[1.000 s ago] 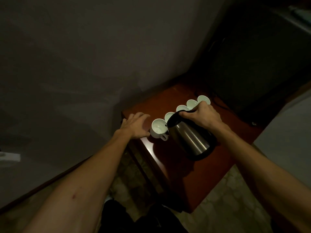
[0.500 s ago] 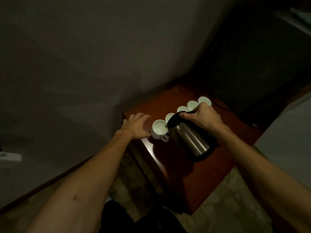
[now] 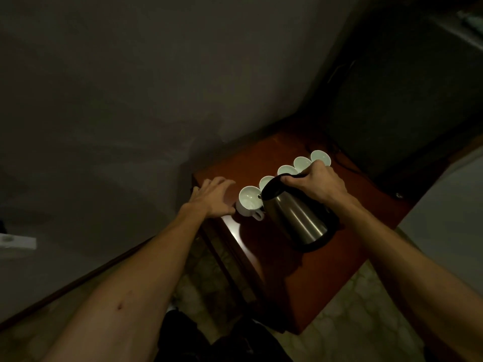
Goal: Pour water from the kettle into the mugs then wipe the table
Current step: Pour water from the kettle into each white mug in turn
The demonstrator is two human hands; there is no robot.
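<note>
while your right hand point(image 3: 317, 185) curls its fingers tight round the black handle of the kettle point(image 3: 295, 218), you hold the kettle tipped over to the left. its spout points down at the nearest mug point(image 3: 249, 201), right at that mug's rim. the room is dim, so you cannot tell if water is coming out.

your left hand point(image 3: 213, 197) lies flat on the far left corner of the table point(image 3: 326, 270), with its fingers spread and straight. its thumb side is just beside the nearest mug, and you cannot tell if they touch.

five white mugs stand in a row on the red-brown table. the row runs from the nearest mug, far and to the right. the second mug point(image 3: 265, 182) is partly hidden behind the kettle's top. the third mug point(image 3: 287, 170) and the fourth mug point(image 3: 302, 163) peek out past your right hand. the last mug point(image 3: 319, 155) is the farthest one, near a dark box point(image 3: 407, 100) by the wall.

the kettle's shiny silver body hangs over the middle of the table, near its left edge.
</note>
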